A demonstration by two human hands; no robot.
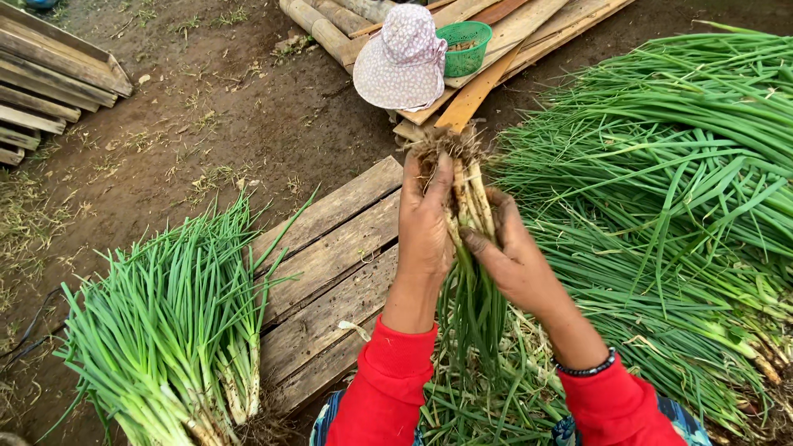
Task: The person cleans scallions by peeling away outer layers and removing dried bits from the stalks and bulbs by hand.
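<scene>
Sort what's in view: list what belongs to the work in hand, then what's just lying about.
In use: left hand, right hand, muddy-rooted green onion bunch, big heap of green onions, smaller cleaned onion pile.
Lying about: floral cloth sun hat, green plastic basket, grey wooden boards.

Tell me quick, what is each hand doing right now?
Left hand: closed around the bunch of green onions.
Right hand: gripping the same bunch, near the pale stalks.

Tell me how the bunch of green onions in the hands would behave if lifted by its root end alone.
The bunch of green onions would probably droop: its long thin leaves hang below the left hand and right hand. The pale stalks near the roots look firmer. Soil on the roots would likely shed.
</scene>
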